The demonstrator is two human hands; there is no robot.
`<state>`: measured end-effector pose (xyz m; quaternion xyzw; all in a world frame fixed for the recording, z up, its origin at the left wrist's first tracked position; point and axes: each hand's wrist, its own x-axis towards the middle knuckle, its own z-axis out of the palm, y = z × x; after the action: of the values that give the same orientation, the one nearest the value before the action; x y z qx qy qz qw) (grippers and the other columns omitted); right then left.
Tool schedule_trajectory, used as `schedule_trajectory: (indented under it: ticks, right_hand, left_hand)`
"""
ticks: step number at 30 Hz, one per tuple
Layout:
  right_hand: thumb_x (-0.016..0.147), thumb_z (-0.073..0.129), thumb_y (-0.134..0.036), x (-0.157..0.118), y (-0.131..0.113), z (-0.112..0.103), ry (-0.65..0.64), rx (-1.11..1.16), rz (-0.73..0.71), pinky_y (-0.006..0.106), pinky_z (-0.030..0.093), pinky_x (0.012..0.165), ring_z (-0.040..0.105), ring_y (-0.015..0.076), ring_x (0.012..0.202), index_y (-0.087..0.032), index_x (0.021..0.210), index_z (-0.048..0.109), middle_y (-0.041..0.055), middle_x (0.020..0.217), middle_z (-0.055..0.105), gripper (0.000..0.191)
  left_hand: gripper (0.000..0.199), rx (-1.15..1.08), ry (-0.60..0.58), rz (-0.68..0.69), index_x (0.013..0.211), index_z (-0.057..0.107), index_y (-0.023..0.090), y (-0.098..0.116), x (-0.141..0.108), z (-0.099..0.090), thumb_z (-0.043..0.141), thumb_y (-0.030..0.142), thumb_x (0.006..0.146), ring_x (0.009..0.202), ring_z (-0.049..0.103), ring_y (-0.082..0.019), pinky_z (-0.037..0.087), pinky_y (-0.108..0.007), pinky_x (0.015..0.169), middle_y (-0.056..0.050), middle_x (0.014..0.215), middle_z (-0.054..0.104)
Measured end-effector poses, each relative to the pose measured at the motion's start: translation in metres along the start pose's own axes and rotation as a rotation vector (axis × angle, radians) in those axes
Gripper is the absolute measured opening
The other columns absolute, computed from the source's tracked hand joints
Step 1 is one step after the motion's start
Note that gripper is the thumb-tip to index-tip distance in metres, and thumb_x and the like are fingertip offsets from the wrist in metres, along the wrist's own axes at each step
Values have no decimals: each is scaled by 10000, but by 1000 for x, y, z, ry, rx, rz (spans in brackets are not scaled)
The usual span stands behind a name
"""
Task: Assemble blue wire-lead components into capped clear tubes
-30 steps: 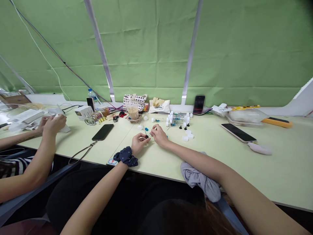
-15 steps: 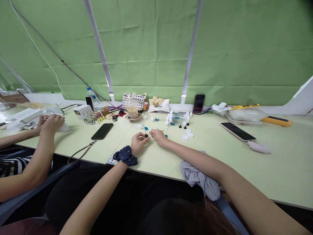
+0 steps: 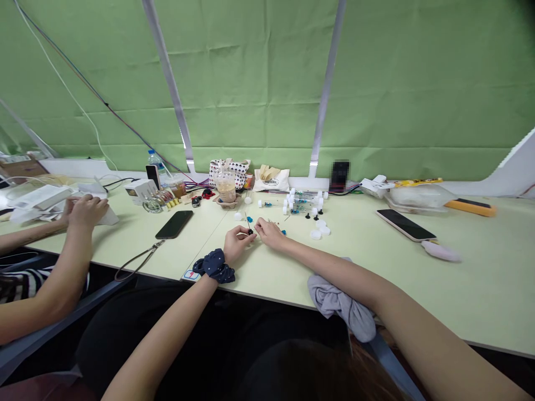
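Observation:
My left hand point(image 3: 236, 244), with a dark scrunchie point(image 3: 215, 266) round its wrist, pinches a small black piece point(image 3: 251, 231) with a thin rod standing up from it. Close by on the right, my right hand point(image 3: 271, 234) has its fingers pressed together; what lies between them is too small to make out. A small blue part point(image 3: 249, 219) rests just beyond the left fingers. Behind my right hand lie several clear tubes with white caps point(image 3: 304, 201). Black stemmed pieces point(image 3: 308, 216) stand beside them, and loose white caps point(image 3: 316, 235) lie nearer me.
A phone point(image 3: 174, 225) with a strap lies left, another phone point(image 3: 406, 225) right. An iced drink cup point(image 3: 226, 192) stands at the back near a white pouch point(image 3: 271, 179). At far left, a co-worker's hands point(image 3: 86, 211) handle white pieces. Grey cloth point(image 3: 343, 306) hangs over the front edge.
My right hand's fingers have shifted slightly up beside the thin rod. My left hand keeps its hold on the black piece, almost still.

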<state>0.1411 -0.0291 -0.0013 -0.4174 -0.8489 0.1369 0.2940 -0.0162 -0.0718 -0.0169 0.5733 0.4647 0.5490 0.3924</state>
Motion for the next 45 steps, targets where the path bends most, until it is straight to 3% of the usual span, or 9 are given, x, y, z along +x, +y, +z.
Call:
schedule_trajectory:
  ticks: [6,12,17,22,28,37,45]
  right_hand:
    - [911,416,-237,2,6,4,41,81,-86,256,359,681,510,152,777,-192,874,491,18,834,545,94]
    - [906,484,-281,1,7,7,210,24,-100,280,376,769,483,161,889,-182,784,576,63,998,497,182]
    - [907,500,-293,0,6,8,255,-26,-116,286,374,762,466,170,911,-178,703,582,64,1005,498,248]
    - [918,477,-266,2,5,11,220,-13,-86,281,368,746,465,164,877,-166,633,514,51,911,499,304]
    - [947,403,-230,4,4,13,109,162,-33,255,376,736,465,120,735,-165,625,467,14,785,443,335]
    - [920,424,-186,3,10,14,77,195,-136,250,380,773,497,131,809,-158,768,560,30,852,497,206]
    - [859,563,-331,2,13,8,65,208,33,229,354,656,513,115,638,-195,771,673,-1,696,632,196]
  left_hand:
    - [381,-2,-16,0,773,567,152,0,0,0,777,417,600,632,638,-149,491,-268,572,-33,737,639]
    - [372,12,-25,-10,776,566,154,-1,0,0,777,406,602,626,633,-147,491,-266,569,-33,725,647]
    - [389,19,-30,-10,779,558,153,0,-1,0,780,413,593,616,630,-150,486,-270,565,-23,690,639]
    - [380,32,-27,-11,782,563,154,1,-1,1,777,409,597,610,627,-154,483,-278,577,-13,643,628]
    - [377,11,-27,-12,765,560,157,2,-1,2,784,402,587,606,629,-153,484,-279,575,-23,688,637]
    - [379,20,-15,-4,775,554,151,0,-1,2,768,417,610,627,634,-157,474,-266,574,-27,676,634]
    - [356,90,-4,20,771,561,161,0,-1,0,757,411,612,594,606,-138,436,-239,525,-26,695,638]
